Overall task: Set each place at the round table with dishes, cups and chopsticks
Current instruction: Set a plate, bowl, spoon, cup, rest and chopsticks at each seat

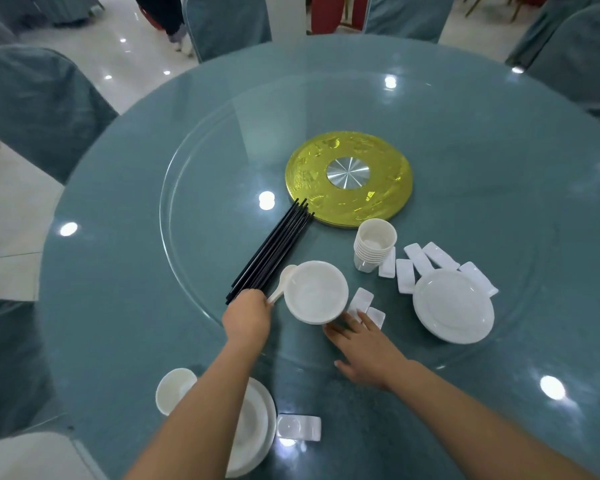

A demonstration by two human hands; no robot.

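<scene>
Two hands at bowl stack (316, 292): left hand (247, 315) grips spoon (282, 284) handle; right hand (364, 344) open, fingertips touching bowls.

Chopstick bundle (269, 252) left of bowl stack (316, 292); spoon (282, 283) between them. Cup stack (373, 244) behind bowls. Plate stack (453, 306) right, chopstick rests (426, 259) behind it.

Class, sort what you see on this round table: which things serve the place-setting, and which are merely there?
For the job: black chopsticks, stacked cups, bowl stack, spoon, plate stack, chopstick rests, left hand, right hand.

Just there: gold turntable hub, covered chairs.
</scene>
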